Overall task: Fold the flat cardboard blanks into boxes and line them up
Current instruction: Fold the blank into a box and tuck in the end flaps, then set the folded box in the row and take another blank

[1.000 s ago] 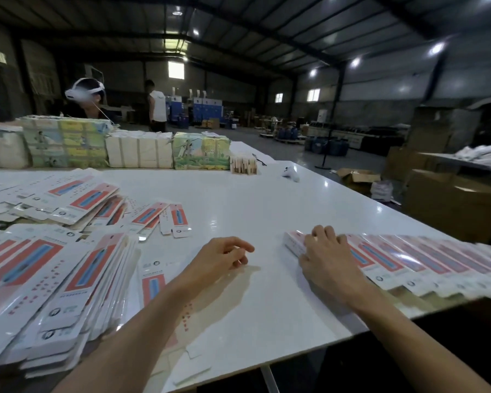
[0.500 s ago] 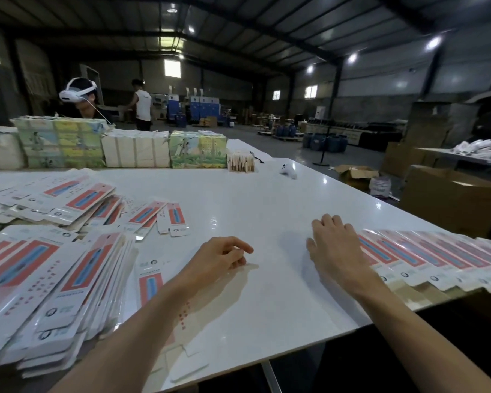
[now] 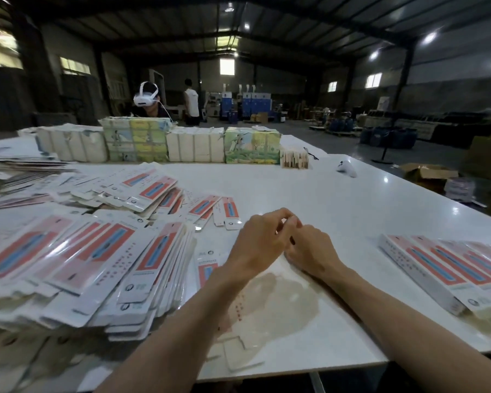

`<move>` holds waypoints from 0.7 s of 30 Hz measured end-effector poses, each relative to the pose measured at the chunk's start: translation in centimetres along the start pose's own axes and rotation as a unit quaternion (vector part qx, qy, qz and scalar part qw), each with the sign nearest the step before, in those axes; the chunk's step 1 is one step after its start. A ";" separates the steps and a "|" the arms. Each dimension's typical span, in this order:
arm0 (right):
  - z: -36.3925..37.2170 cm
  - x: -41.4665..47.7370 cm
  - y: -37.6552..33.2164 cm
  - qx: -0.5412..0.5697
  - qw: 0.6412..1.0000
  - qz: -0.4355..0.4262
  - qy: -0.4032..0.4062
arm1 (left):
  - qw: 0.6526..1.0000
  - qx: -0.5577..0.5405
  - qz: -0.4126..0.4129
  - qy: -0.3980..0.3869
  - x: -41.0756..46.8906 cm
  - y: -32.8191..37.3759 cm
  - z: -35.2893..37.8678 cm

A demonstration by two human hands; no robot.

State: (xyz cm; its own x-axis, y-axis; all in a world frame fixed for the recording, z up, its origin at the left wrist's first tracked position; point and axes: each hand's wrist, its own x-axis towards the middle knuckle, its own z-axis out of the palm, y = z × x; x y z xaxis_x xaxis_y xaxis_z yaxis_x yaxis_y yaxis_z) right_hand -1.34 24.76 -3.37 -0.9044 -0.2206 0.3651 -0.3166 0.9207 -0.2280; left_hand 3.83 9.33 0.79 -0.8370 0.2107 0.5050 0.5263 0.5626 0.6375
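A big heap of flat white blanks [image 3: 102,268] with red and blue panels lies on the left of the white table [image 3: 338,199]. One flat blank [image 3: 207,272] lies under my left forearm, partly hidden. A row of folded boxes [image 3: 437,268] lines the right front edge. My left hand [image 3: 261,239] and my right hand [image 3: 312,251] meet at the table's middle above that blank, with their fingers curled against each other. The right hand's fingertips are hidden behind the left hand, and I cannot see whether either hand holds anything.
More loose blanks [image 3: 153,191] spread behind the heap. Wrapped bundles [image 3: 193,144] and a bunch of wooden pieces [image 3: 294,160] line the far edge, near a small white object [image 3: 346,167]. A person with a headset [image 3: 146,97] stands beyond. An open carton [image 3: 425,173] sits on the floor right.
My right hand left the row of folded boxes and moved left to meet my left hand, which rose slightly. My view turned left, so the boxes now sit farther right.
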 end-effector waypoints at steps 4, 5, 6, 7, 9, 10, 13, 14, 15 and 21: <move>0.5 0.3 0.5 0.014 1.000 -0.012 0.013 | 0.986 0.092 -0.040 -0.130 0.3 1.4 -4.0; 0.6 0.5 0.5 0.020 1.000 -0.010 0.012 | 0.975 0.129 -0.051 -0.173 0.0 1.4 -5.1; 0.6 0.7 0.6 0.029 0.999 -0.005 0.013 | 0.959 0.173 -0.061 -0.216 -0.4 1.3 -6.1; 0.7 0.8 0.7 0.040 0.999 0.000 0.012 | 0.937 0.219 -0.076 -0.260 -1.0 1.0 -7.1; 0.9 1.0 0.9 0.056 0.998 0.007 0.010 | 0.886 0.287 -0.110 -0.349 -2.3 0.6 -8.6; 1.0 0.9 0.9 0.060 0.998 0.009 0.010 | 0.864 0.303 -0.116 -0.385 -2.9 0.5 -9.1; 1.1 0.9 1.0 0.076 0.997 0.015 0.006 | 0.831 0.327 -0.096 -0.440 -3.6 0.7 -9.4; 1.1 0.9 1.0 0.083 0.996 0.016 0.006 | 0.822 0.337 -0.094 -0.449 -3.7 0.6 -9.3; 1.1 0.8 1.1 0.089 0.996 0.017 0.007 | 0.813 0.348 -0.093 -0.457 -3.8 0.6 -9.3; 0.8 0.4 1.0 0.111 0.994 0.021 0.008 | 0.769 0.393 -0.067 -0.501 -2.6 0.5 -9.1</move>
State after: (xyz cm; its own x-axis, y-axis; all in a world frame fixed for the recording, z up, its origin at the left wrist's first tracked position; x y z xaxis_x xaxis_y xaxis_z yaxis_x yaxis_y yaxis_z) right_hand -2.29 25.34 -4.20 -0.9145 -0.1762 0.3641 -0.3349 0.8346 -0.4373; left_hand 7.59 1.82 5.09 -0.7781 0.3976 -0.4864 0.5022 0.8588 -0.1014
